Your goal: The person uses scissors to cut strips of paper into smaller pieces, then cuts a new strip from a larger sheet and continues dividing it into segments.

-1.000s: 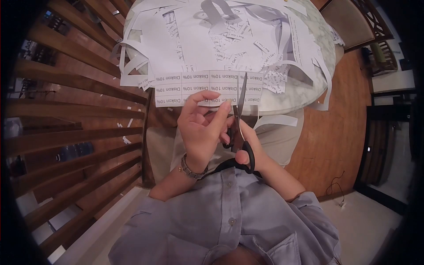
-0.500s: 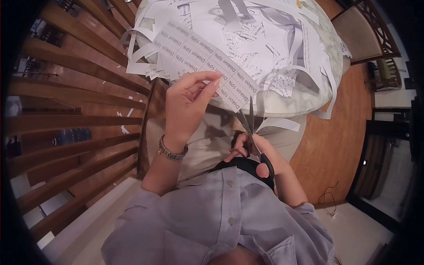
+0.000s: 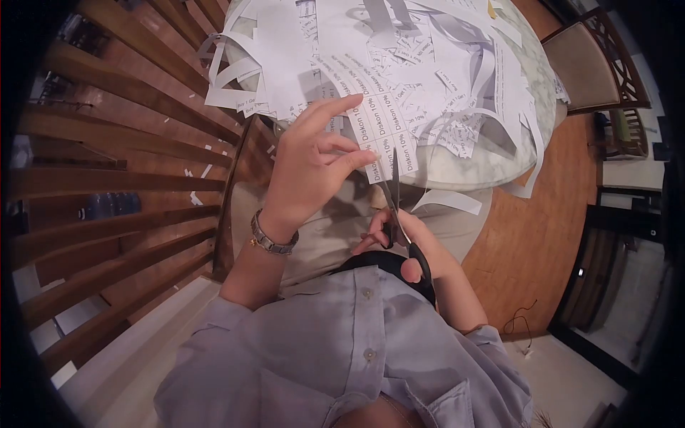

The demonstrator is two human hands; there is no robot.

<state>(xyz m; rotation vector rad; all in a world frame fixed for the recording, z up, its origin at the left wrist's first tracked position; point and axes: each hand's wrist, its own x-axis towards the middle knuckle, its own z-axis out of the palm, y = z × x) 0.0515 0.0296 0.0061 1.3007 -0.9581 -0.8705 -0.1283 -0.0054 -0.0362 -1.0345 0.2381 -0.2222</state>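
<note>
My left hand [image 3: 314, 160] pinches the left side of a paper sheet [image 3: 385, 121] between thumb and fingers, its index finger raised. The sheet carries rows of boxes printed "Diskon 10%", and its far part curves away over the table. Below it, my right hand [image 3: 403, 239] grips black-handled scissors [image 3: 397, 200], thumb through one loop. The blades point away from me and stand apart at the sheet's near edge, one lying over the print between two columns.
A round marble table [image 3: 457, 170] carries many small cut slips [image 3: 457, 135], larger sheets and curled paper strips. One paper strip [image 3: 449, 202] hangs by the near edge. Wooden slats [image 3: 121, 182] run along my left; a chair [image 3: 589, 60] stands at the far right.
The sheet has turned more upright and shifted slightly right over the blades. My left hand has changed its hold, lifting the index finger. The scissors have moved a little left.
</note>
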